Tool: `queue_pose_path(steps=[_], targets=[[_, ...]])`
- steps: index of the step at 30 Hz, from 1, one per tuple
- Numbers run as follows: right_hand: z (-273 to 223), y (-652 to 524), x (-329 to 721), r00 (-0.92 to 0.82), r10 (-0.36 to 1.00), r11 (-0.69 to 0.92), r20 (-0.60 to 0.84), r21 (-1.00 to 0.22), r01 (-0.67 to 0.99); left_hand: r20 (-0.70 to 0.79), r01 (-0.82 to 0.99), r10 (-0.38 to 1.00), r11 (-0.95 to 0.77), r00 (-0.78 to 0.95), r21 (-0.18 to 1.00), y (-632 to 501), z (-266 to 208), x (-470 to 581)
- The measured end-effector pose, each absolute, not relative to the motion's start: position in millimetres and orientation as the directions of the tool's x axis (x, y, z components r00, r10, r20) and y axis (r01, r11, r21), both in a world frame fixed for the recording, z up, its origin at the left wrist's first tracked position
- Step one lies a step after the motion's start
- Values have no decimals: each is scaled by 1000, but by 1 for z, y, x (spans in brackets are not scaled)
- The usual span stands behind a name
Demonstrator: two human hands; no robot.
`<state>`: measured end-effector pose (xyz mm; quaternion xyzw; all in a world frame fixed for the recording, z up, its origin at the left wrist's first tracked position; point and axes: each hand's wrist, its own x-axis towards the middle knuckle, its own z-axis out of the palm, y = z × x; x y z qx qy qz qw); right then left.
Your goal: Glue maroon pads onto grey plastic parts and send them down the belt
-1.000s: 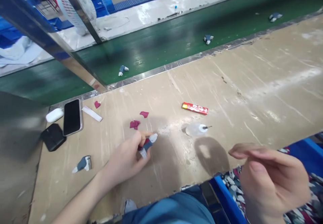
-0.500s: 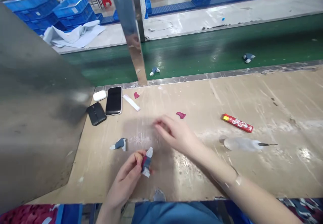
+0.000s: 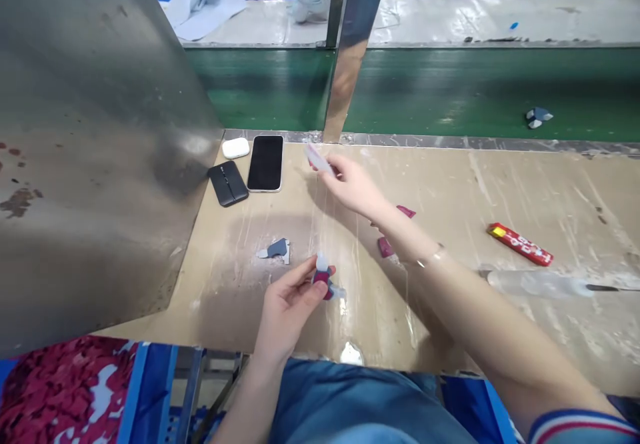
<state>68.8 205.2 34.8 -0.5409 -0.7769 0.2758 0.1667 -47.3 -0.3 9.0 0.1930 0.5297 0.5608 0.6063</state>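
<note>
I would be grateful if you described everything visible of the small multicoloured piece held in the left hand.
The small multicoloured piece is pinched between the thumb and fingers of the left hand, over the near part of the worktable. One pale, rounded end points away from the person; another pale end points to the right. Between them are a maroon patch and blue-grey areas. The fingers hide some of it, and its material is unclear.

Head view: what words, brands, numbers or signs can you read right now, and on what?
None can be read.
Red packet: white lettering, too blurred to read.
Black case: pale marks along its middle, too small to read.
Smartphone: dark screen, no text seen.
Pale strip in the right hand: blurred, no text seen.
</note>
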Motion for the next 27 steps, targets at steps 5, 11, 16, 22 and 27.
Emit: queue_pose_path(steps=[5, 11, 16, 22, 27], targets=[[48, 112, 138, -471, 742, 666, 476, -604, 438, -314, -409, 940, 237, -133, 881, 3, 0, -36], [29, 41, 164, -363, 721, 687, 590, -541, 485, -207, -243, 978, 192, -38, 951, 8, 5, -19], [11, 28, 162, -300, 740, 667, 602, -599, 443, -216, -218, 976, 218, 32, 951, 3, 13, -10], [2, 15, 169, -299, 731, 668, 613, -555, 496, -255, -233, 965, 261, 56, 937, -6, 13, -4], [3, 11, 175, -323, 714, 684, 621, -519, 513, -227, -155, 973, 231, 46, 960, -13, 12, 1]])
